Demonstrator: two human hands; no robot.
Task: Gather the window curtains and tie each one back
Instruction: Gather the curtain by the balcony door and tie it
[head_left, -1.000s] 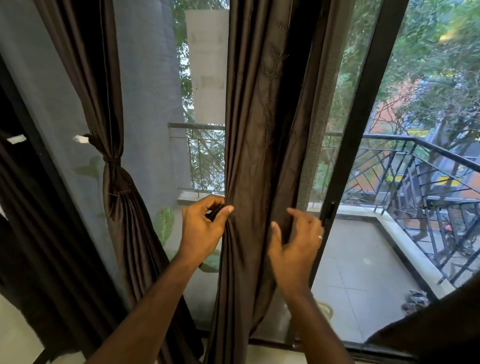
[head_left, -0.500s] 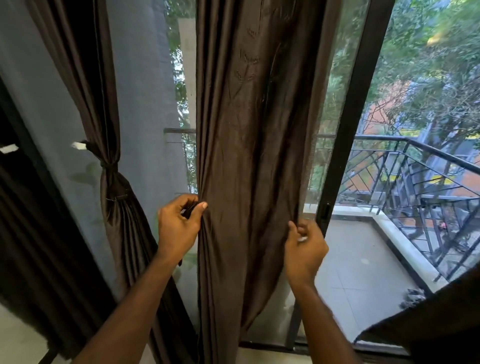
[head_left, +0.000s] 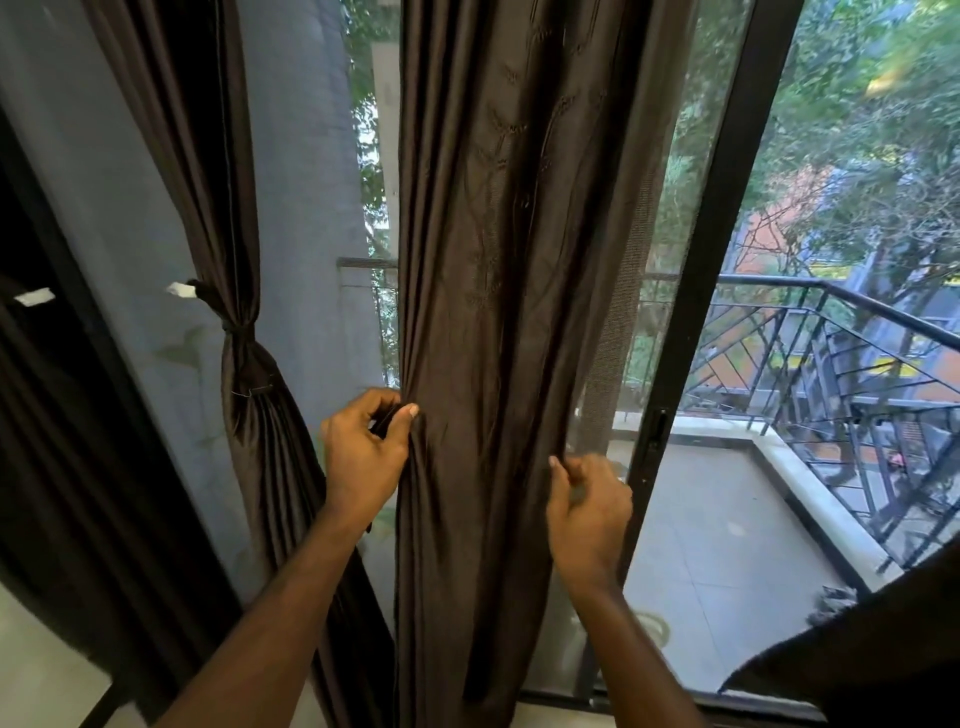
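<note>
Hanging curtain (head_left: 509, 312): held at both edges, untied.
Left hand (head_left: 363, 452): left edge is pinched.
Right hand (head_left: 589, 506): right edge is gripped.
Left curtain (head_left: 244, 364): tied back.

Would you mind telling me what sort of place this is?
Probably a room in an upper-floor flat, at a sliding glass door hung with brown curtains; outside lie a tiled balcony with a metal railing, treetops and neighbouring buildings.

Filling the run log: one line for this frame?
stage: gathering | left hand: pinches middle curtain left edge | right hand: grips its right edge | left curtain: tied back
</note>
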